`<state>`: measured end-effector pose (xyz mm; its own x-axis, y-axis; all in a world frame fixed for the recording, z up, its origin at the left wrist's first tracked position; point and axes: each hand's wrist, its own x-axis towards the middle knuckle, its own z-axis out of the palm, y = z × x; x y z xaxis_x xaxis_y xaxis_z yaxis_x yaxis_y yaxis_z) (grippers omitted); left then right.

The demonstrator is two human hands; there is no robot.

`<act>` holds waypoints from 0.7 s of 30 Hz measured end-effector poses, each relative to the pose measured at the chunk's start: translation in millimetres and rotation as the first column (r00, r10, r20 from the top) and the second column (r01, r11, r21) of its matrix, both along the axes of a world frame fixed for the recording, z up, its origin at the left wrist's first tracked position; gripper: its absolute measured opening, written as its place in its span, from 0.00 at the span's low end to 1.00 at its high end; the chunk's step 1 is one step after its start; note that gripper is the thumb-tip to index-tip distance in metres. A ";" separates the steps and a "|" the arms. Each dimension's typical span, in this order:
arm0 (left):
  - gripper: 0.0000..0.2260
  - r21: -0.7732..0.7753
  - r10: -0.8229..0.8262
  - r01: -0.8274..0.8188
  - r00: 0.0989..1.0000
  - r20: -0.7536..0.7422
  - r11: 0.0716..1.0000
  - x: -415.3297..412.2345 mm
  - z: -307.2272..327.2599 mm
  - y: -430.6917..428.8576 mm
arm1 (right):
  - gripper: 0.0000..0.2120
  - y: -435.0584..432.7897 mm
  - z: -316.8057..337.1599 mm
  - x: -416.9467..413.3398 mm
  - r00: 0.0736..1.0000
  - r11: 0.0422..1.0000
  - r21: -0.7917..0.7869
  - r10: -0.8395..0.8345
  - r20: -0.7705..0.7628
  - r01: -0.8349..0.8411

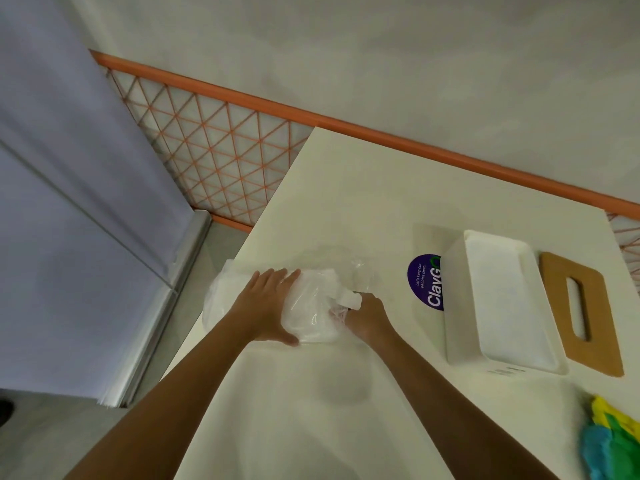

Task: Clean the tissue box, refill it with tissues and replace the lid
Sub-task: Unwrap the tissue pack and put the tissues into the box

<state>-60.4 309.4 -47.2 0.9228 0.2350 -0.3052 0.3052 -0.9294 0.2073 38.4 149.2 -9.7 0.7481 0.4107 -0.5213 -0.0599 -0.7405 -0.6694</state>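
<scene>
A pack of white tissues in clear plastic wrap lies on the white table. My left hand presses flat on top of the pack, fingers spread, thumb against its near side. My right hand pinches the wrap and a white tissue end at the pack's right end. To the right stands the open white tissue box, with nothing inside that I can see. Its brown wooden lid with a slot lies flat just right of the box.
A purple round sticker is on the table left of the box. A yellow, green and blue duster or cloth lies at the lower right edge. The table's left edge drops to the floor beside a lilac cabinet.
</scene>
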 end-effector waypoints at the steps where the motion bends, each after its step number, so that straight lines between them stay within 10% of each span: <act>1: 0.55 0.000 0.000 0.000 1.000 0.012 1.000 -0.2 -1.4 0.2 | 0.13 1.0 1.8 -1.7 0.999 1.000 -0.011 0.024 0.037 -0.023; 9: 0.53 0.009 -0.004 0.003 0.999 0.054 1.000 1.2 -2.6 -0.6 | 0.17 0.7 -7.0 -4.0 0.991 0.999 0.043 -0.025 0.133 0.019; 21: 0.55 -0.016 0.012 -0.011 0.998 0.065 1.000 2.2 2.9 0.1 | 0.03 4.7 1.7 17.9 0.993 0.992 0.124 0.034 -0.115 -0.019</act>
<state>-58.2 309.5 -44.3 0.9380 0.2415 -0.2487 0.3016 -0.9223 0.2419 56.3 154.0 -8.0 0.6728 0.4959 -0.5490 -0.1245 -0.6555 -0.7448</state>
